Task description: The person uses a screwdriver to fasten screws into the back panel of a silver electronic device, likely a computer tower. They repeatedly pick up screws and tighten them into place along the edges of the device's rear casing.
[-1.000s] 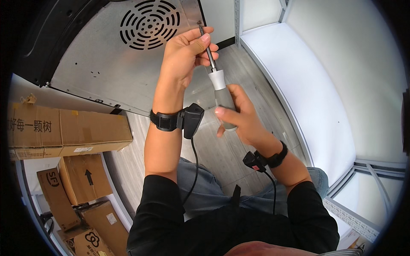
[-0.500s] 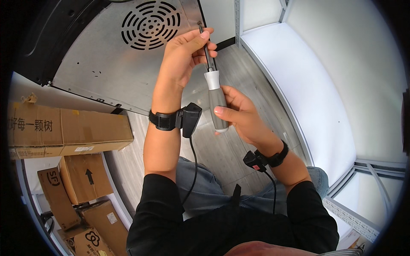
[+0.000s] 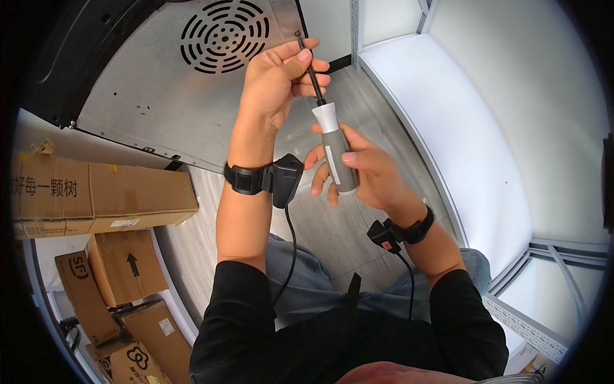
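A screwdriver [image 3: 339,160] with a grey and white handle and a dark shaft points up and slightly left. Its tip meets a small screw [image 3: 298,34] near the right edge of a metal panel [image 3: 173,102]. My left hand [image 3: 278,77] pinches the shaft between thumb and fingers, close to the tip. At the handle, my right hand [image 3: 368,168] rests its thumb on the grip, with the other fingers reaching behind it and spread out to the left. A round pattern of vent slots [image 3: 225,38] is cut into the panel left of the tip.
Cardboard boxes [image 3: 137,192] are stacked on the left, more of them [image 3: 128,269] on a lower shelf. White shelving [image 3: 441,128] with metal frames curves along the right. Wrist straps on both arms trail black cables [image 3: 289,237]. Grey wood-look floor [image 3: 358,256] lies below.
The handle has swung a little to the right and turned, now showing a pale strip. My right fingers have loosened and stretched out around it. My left hand stays on the shaft.
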Tool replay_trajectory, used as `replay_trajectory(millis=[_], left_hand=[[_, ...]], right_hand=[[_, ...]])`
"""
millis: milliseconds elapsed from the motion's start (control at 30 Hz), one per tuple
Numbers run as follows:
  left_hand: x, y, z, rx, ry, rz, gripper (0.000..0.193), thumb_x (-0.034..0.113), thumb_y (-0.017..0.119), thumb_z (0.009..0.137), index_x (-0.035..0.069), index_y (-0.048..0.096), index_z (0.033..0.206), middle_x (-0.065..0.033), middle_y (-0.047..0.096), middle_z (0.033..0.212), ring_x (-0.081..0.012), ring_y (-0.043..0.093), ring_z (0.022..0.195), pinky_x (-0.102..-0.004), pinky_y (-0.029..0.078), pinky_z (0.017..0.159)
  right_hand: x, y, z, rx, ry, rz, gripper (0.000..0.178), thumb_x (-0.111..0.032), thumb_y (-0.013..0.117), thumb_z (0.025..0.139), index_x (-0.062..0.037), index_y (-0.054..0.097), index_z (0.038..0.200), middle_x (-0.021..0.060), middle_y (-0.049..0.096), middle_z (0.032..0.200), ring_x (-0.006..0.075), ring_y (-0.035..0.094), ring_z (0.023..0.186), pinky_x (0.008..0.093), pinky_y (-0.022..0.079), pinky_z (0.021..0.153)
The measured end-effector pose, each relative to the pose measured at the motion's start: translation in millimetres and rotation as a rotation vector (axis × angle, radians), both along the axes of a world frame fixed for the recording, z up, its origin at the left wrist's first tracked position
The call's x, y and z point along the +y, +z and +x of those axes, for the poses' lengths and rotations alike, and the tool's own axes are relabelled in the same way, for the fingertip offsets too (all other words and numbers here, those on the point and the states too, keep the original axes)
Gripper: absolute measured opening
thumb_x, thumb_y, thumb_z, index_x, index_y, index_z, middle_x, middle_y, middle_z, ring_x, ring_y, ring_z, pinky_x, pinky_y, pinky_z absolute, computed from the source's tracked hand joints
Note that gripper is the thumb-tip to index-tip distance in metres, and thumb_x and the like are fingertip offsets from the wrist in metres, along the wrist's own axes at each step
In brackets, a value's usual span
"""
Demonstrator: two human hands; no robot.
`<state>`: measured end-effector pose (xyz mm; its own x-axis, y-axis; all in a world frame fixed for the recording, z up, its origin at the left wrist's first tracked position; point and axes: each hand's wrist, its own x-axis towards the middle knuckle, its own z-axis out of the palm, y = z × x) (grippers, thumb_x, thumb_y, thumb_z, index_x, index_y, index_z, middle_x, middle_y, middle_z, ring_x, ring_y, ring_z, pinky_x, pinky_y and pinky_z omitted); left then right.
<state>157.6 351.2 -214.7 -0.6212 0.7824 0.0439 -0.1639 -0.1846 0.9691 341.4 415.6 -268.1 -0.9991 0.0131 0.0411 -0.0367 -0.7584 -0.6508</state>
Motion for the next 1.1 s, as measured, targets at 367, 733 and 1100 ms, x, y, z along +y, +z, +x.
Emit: replay_trajectory(millis=[367, 733, 1100], left_hand=[[-2.1, 6.1, 5.0, 0.083, 0.02, -0.103, 0.029, 0.01, 0.059, 0.091, -0.003, 0.059, 0.117, -0.0109, 0.068, 0.084, -0.0161, 0.066, 0.066, -0.025, 0.054, 0.058], [-2.2, 1.3, -3.2, -0.018, -0.048, 0.007, 0.031, 0.006, 0.056, 0.092, -0.007, 0.054, 0.12, -0.0147, 0.068, 0.09, -0.0188, 0.068, 0.065, -0.0264, 0.057, 0.057], [-1.8, 2.5, -0.7, 0.07, 0.014, -0.062, 0.031, 0.01, 0.061, 0.09, -0.004, 0.058, 0.118, -0.0117, 0.069, 0.087, -0.0147, 0.066, 0.068, -0.0241, 0.052, 0.058]], right_hand=[[-16.3, -7.2, -5.0, -0.119, -0.325, 0.399, 0.048, -0.008, 0.062, 0.087, 0.0025, 0.039, 0.128, 0.0085, 0.054, 0.098, 0.0119, 0.058, 0.081, 0.0272, 0.055, 0.058], [-5.4, -1.4, -2.3, -0.071, -0.018, 0.071, 0.048, -0.022, 0.06, 0.089, -0.0005, 0.042, 0.127, 0.0075, 0.055, 0.099, 0.0163, 0.06, 0.084, 0.0321, 0.058, 0.062], [-9.6, -7.7, -3.1, -0.226, -0.137, 0.429, 0.045, -0.019, 0.066, 0.087, 0.0027, 0.046, 0.12, 0.0043, 0.055, 0.092, 0.0106, 0.058, 0.081, 0.0269, 0.056, 0.055]])
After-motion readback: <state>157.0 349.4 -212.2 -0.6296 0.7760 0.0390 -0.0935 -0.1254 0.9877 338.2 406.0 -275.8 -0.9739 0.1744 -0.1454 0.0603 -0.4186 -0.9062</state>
